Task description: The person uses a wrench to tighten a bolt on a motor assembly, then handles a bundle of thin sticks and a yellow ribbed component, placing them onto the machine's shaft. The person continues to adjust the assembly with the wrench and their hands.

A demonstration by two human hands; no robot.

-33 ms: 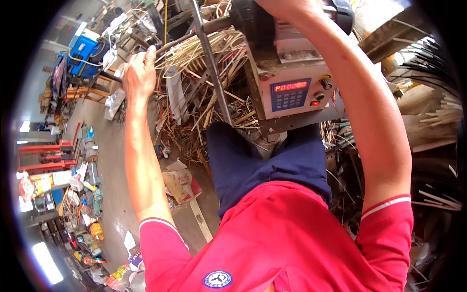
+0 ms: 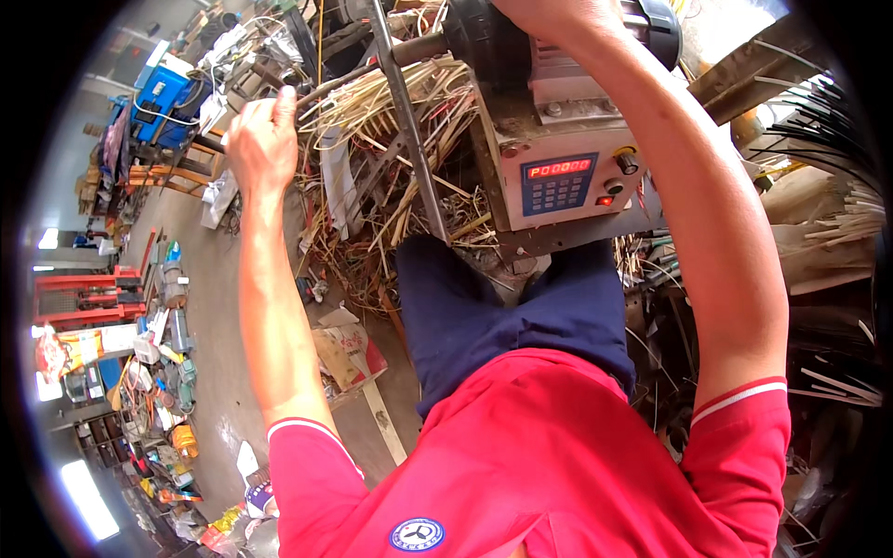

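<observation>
My left hand [image 2: 263, 141] is closed around a dark metal bar [image 2: 321, 91], thumb pointing up. The bar emerges on both sides of the fist and runs right toward the black end of a motor [image 2: 486, 42]. At the top edge, my right hand [image 2: 563, 17] reaches over the motor; its fingers are cut off, so what it holds is hidden. Under the motor sits a pale, worn control box [image 2: 558, 200] with a blue keypad [image 2: 560, 184], a lit red display, knobs and a glowing red switch. An upright steel bar [image 2: 406, 121] stands between my hands.
Straw-coloured strips [image 2: 409, 102] heap up behind and below the bars. Black strips [image 2: 819, 121] fan out at right. A torn carton [image 2: 352, 353] lies on the floor near my leg. To the left are a blue machine [image 2: 160, 98], a red metal frame [image 2: 88, 296] and piled tools.
The left hand has shifted slightly left and up. The machine sits very slightly farther right in the view. The right arm looks nearly the same.
</observation>
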